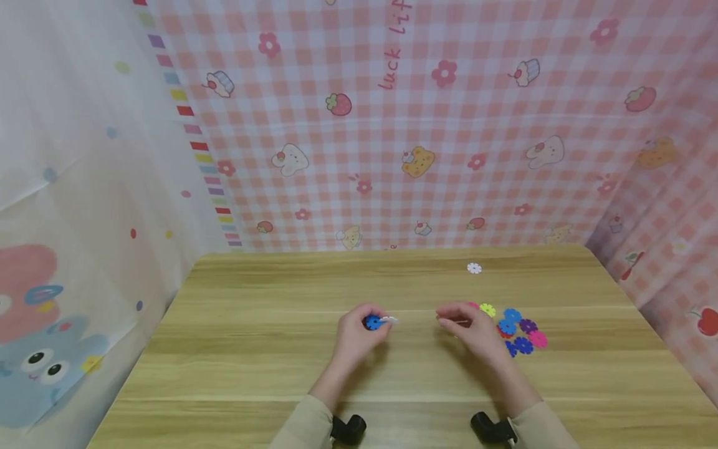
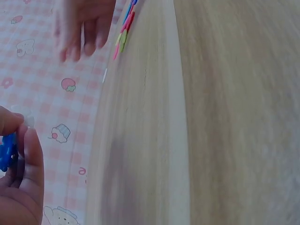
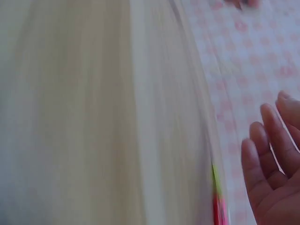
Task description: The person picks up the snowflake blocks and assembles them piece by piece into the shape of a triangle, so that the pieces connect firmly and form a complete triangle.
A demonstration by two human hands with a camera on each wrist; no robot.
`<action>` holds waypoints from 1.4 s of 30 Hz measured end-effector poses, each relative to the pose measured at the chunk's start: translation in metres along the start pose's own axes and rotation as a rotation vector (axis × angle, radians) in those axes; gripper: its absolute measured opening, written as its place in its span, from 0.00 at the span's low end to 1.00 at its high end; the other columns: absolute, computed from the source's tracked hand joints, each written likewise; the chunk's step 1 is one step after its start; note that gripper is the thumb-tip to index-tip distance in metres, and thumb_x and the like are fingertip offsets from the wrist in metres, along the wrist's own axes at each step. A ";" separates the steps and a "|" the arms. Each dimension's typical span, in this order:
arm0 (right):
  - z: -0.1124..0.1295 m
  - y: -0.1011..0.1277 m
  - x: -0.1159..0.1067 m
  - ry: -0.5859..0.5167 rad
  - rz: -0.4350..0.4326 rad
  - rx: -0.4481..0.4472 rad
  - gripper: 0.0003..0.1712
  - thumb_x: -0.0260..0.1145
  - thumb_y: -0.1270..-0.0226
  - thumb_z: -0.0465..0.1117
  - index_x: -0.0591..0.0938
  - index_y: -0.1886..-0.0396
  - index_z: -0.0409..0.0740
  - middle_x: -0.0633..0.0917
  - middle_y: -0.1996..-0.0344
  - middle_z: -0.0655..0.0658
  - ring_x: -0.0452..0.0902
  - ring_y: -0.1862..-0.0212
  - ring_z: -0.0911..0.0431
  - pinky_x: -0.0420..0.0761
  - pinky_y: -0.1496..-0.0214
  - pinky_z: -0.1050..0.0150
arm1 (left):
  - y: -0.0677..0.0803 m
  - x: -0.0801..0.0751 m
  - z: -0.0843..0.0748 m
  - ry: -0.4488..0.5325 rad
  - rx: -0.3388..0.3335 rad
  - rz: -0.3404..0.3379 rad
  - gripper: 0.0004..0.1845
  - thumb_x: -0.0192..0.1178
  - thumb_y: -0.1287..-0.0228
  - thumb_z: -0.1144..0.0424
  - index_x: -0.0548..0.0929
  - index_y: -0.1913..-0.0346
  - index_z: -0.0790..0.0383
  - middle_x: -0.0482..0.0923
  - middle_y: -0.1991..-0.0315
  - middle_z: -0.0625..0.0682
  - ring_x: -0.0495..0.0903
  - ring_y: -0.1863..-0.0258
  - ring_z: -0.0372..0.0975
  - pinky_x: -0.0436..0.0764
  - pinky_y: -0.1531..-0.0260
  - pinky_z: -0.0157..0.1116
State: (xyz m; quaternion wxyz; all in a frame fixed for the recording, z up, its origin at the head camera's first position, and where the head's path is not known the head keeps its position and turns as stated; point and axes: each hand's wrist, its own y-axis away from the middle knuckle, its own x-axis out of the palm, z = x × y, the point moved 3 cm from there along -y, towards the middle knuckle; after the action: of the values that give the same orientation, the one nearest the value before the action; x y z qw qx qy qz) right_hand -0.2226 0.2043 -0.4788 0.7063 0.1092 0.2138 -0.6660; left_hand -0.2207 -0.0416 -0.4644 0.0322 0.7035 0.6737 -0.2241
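Note:
My left hand (image 1: 359, 333) pinches a blue snowflake disc (image 1: 373, 322) and a white snowflake disc (image 1: 389, 319) between thumb and fingers, above the middle of the table. The two discs sit together, the white one toward the right. In the left wrist view the blue disc (image 2: 8, 152) shows inside the curled fingers, and the white disc (image 2: 28, 116) pokes out past the fingertips. To the right, my right hand (image 1: 473, 330) hovers with loosely bent, parted fingers. Nothing shows in its grasp in the right wrist view, where the fingers (image 3: 276, 136) fan apart.
Beside the right hand lies a loose pile of snowflake discs, among them a purple disc (image 1: 528, 326), a pink disc (image 1: 538, 339) and a yellow disc (image 1: 487, 310). A lone white disc (image 1: 474, 268) lies near the back edge of the wooden table (image 1: 252, 312). Patterned cloth hangs behind.

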 end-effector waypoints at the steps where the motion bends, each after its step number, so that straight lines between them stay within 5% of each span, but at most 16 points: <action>1: -0.003 0.001 -0.008 0.028 0.000 0.003 0.13 0.69 0.33 0.39 0.85 0.52 0.39 0.87 0.57 0.43 0.81 0.55 0.53 0.80 0.54 0.67 | 0.000 -0.001 0.000 0.000 -0.003 0.000 0.06 0.72 0.47 0.67 0.85 0.69 0.60 0.82 0.68 0.47 0.78 0.66 0.37 0.80 0.63 0.33; 12: -0.036 0.021 -0.094 0.127 -0.043 0.021 0.18 0.68 0.31 0.39 0.81 0.48 0.31 0.85 0.55 0.35 0.78 0.59 0.67 0.79 0.59 0.72 | 0.002 -0.002 0.002 0.018 -0.027 0.009 0.05 0.72 0.47 0.68 0.85 0.69 0.60 0.82 0.66 0.48 0.78 0.65 0.38 0.80 0.62 0.33; 21: -0.064 0.041 -0.143 0.195 -0.034 0.055 0.21 0.68 0.32 0.39 0.79 0.46 0.29 0.86 0.60 0.45 0.77 0.62 0.69 0.75 0.60 0.73 | 0.003 -0.004 0.003 0.021 -0.020 0.010 0.05 0.72 0.48 0.69 0.85 0.69 0.61 0.82 0.67 0.48 0.78 0.65 0.38 0.80 0.62 0.33; 28: -0.079 0.048 -0.158 0.244 0.040 0.095 0.24 0.71 0.35 0.39 0.80 0.45 0.28 0.86 0.55 0.38 0.75 0.59 0.72 0.73 0.59 0.75 | 0.002 -0.005 0.003 0.044 -0.029 0.016 0.05 0.72 0.48 0.69 0.85 0.70 0.61 0.82 0.67 0.48 0.78 0.66 0.37 0.79 0.63 0.32; 42: -0.095 0.043 -0.153 0.205 0.046 -0.019 0.22 0.75 0.43 0.32 0.81 0.50 0.25 0.85 0.59 0.47 0.76 0.62 0.68 0.73 0.61 0.74 | 0.004 -0.005 0.006 0.061 -0.017 0.034 0.06 0.71 0.47 0.71 0.84 0.71 0.61 0.81 0.69 0.48 0.76 0.68 0.37 0.78 0.65 0.31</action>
State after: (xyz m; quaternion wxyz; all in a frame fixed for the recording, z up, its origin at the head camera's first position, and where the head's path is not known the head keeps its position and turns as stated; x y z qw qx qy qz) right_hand -0.1986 0.3871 -0.5002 0.6969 0.1750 0.2887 -0.6327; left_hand -0.2184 -0.0484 -0.4691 0.0212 0.7212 0.6640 -0.1962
